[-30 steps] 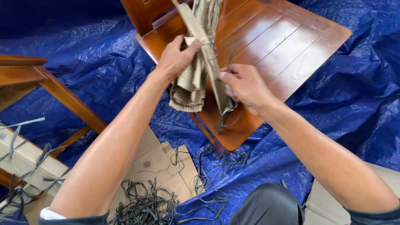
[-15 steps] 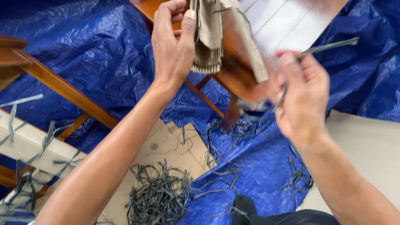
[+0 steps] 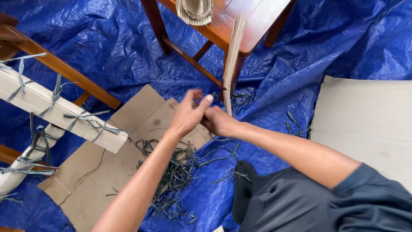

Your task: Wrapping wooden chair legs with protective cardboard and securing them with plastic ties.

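A long tan paper strip (image 3: 231, 64) hangs from the wooden seat (image 3: 223, 25) down beside its leg. My right hand (image 3: 221, 122) is closed around the strip's lower end. Pressed against the right hand at the same spot is my left hand (image 3: 189, 114), thumb and forefinger raised; its grip on the strip is hidden. A folded bundle of the same tan paper (image 3: 195, 10) lies on the seat's near edge.
A blue tarp (image 3: 107, 51) covers the floor. Flat brown cardboard (image 3: 103, 172) and a heap of cut dark straps (image 3: 176, 180) lie under my arms. A cardboard-wrapped, strapped wooden piece (image 3: 51, 105) is at left. A grey board (image 3: 365, 116) lies at right.
Both hands have dropped from the bundle on the seat to below it and come together. The tan strip now trails down from the seat to them.
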